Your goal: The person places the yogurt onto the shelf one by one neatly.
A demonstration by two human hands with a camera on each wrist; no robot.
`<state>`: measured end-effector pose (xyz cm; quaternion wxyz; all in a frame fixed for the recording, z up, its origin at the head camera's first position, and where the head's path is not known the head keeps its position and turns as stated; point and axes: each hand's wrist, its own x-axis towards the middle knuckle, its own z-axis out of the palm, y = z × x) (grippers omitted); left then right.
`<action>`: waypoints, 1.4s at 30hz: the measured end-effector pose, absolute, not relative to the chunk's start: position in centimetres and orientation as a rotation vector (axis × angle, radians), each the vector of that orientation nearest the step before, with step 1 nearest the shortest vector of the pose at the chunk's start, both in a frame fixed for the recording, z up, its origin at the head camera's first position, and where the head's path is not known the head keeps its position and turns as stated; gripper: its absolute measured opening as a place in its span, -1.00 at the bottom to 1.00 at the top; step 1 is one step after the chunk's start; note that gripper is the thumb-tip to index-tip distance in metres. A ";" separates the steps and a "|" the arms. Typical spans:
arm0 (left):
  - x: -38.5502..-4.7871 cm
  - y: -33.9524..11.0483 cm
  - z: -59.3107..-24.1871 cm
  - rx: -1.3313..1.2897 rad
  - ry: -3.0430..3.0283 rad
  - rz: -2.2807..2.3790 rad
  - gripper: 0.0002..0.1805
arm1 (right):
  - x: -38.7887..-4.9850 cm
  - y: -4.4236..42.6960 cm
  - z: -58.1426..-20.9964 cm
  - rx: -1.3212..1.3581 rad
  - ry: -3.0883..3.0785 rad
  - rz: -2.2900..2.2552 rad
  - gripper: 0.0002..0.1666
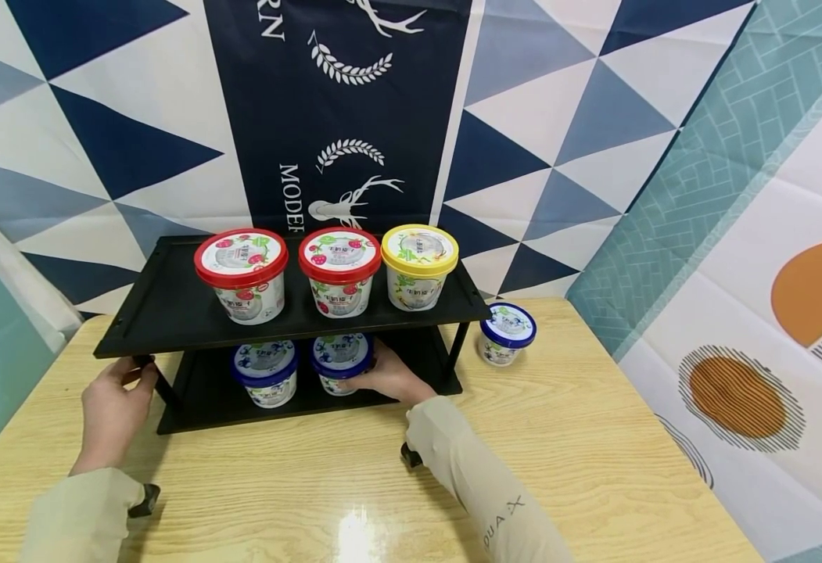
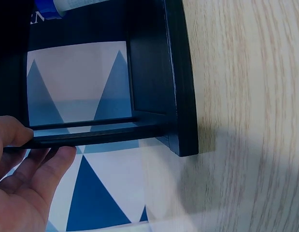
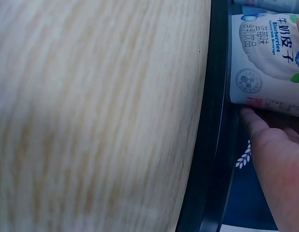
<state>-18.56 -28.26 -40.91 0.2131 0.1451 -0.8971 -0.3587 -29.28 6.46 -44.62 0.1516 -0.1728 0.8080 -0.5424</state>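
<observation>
A black two-tier shelf [image 1: 164, 301] stands on the wooden table. My left hand [image 1: 116, 407] pinches its front left post [image 2: 106, 136], thumb on one side and fingers on the other in the left wrist view. On the lower tier, my right hand [image 1: 391, 377] grips a blue-lidded blueberry milk cup [image 3: 267, 58] from its right side; some fingers are hidden behind it. Another blue-lidded cup [image 1: 266, 375] stands to its left. The upper tier bears two red-lidded cups, one left [image 1: 249, 301] and one central [image 1: 340, 297], and a yellow-lidded cup [image 1: 418, 289] at the right.
One more blue-lidded cup [image 1: 500, 352] stands on the table [image 1: 579, 438] just right of the shelf. Patterned cloth [image 1: 516, 148] hangs close behind the shelf, and another cloth [image 1: 755, 313] borders the table's right side.
</observation>
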 end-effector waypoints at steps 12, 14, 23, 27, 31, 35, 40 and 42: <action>-18.5 -28.2 -40.7 0.405 -2.496 -0.997 -0.65 | -29.2 6.5 -44.6 -0.440 2.275 -1.581 -0.01; -18.5 -28.2 -40.7 0.407 -2.495 -0.999 -0.65 | -29.1 6.5 -44.5 -0.438 2.262 -1.593 -0.02; -18.6 -28.3 -40.9 0.398 -2.493 -0.999 -0.64 | -28.8 7.0 -44.2 -0.439 2.263 -1.598 0.01; -18.6 -28.4 -41.0 0.398 -2.495 -1.005 -0.64 | -28.6 7.9 -43.8 -0.433 2.317 -1.565 0.04; -18.5 -28.4 -41.1 0.395 -2.504 -1.014 -0.63 | -28.3 9.0 -43.5 -0.438 2.347 -1.562 0.01; -18.5 -28.4 -41.0 0.398 -2.499 -1.011 -0.64 | -28.1 10.0 -43.2 -0.439 2.363 -1.562 -0.07; -18.5 -28.3 -41.0 0.399 -2.495 -1.006 -0.65 | -27.5 11.3 -42.3 -0.416 2.358 -1.584 -0.16; -18.5 -28.3 -41.0 0.404 -2.494 -1.000 -0.65 | -26.8 11.8 -41.3 -0.420 2.356 -1.592 -0.17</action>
